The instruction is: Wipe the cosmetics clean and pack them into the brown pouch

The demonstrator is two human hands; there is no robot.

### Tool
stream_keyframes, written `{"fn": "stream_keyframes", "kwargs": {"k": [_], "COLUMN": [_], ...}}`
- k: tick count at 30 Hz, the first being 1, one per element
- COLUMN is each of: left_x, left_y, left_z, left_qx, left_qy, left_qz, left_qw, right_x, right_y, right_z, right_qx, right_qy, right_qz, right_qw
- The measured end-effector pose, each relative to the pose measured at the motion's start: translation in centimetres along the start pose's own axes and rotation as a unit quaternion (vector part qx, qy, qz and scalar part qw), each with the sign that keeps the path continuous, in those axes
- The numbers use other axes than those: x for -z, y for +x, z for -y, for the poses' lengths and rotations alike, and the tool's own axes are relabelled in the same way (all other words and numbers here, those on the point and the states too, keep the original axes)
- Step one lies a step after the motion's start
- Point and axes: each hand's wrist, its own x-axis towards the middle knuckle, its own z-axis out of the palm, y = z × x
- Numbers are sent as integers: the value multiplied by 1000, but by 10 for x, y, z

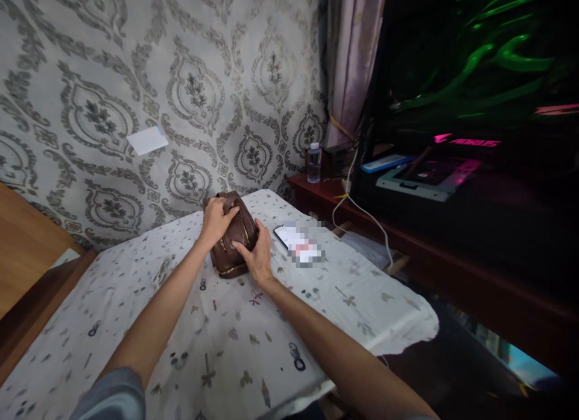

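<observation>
A brown leather-look bag (pixel 233 234) with gold zippers rests on the cloth-covered table. My left hand (pixel 216 218) is closed at its upper left side, near a strap or handle, with the thumb reaching across the top. Around the lower right side curls my right hand (pixel 259 254), its thumb pressed on the front and its fingers along the far edge. Both hands grip the bag between them. The bag's back and underside are hidden.
A phone (pixel 284 236), partly blurred out, lies right of the bag on the printed tablecloth (pixel 217 347). A clear bottle (pixel 313 163) stands on the dark red desk (pixel 301 181). White cables (pixel 373 218) hang by a large dark glass panel. Patterned wall lies behind.
</observation>
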Motion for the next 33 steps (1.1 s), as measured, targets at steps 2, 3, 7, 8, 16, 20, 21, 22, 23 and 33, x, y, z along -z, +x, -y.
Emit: {"fn": "stream_keyframes", "kwargs": {"k": [2, 3, 7, 8, 16, 20, 21, 22, 23, 33], "left_x": [-3, -4, -6, -6, 9, 16, 17, 18, 18, 18], "left_y": [1, 1, -5, -7, -29, -39, -41, -42, -43, -44], "left_z": [0, 0, -6, -8, -20, -18, -17, -15, -14, -10], "left_qx": [22, 31, 41, 37, -46, -101, -108, -113, -116, -132], "left_qy": [1, 1, -10, -14, 4, 73, 84, 90, 93, 99], "left_qz": [-13, -19, -18, -13, 42, 72, 74, 76, 77, 70], "left_qw": [1000, 999, 999, 999, 998, 990, 988, 987, 986, 984], "right_x": [-1, -2, -5, -5, -4, -2, -1, 1, 3, 3], "right_y": [-1, -2, -3, -3, 0, 2, 3, 4, 5, 7], "right_z": [1, 1, 4, 4, 5, 1, -1, -3, -5, -10], "right_qx": [-22, -32, -60, -65, -81, -74, -71, -69, -68, -80], "right_qy": [10, 15, 29, 31, 45, 65, 77, 92, 111, 153], "right_qz": [3, 4, 3, 3, 14, 24, 31, 38, 45, 48], "right_qw": [1000, 999, 998, 997, 996, 995, 994, 993, 991, 984]}}
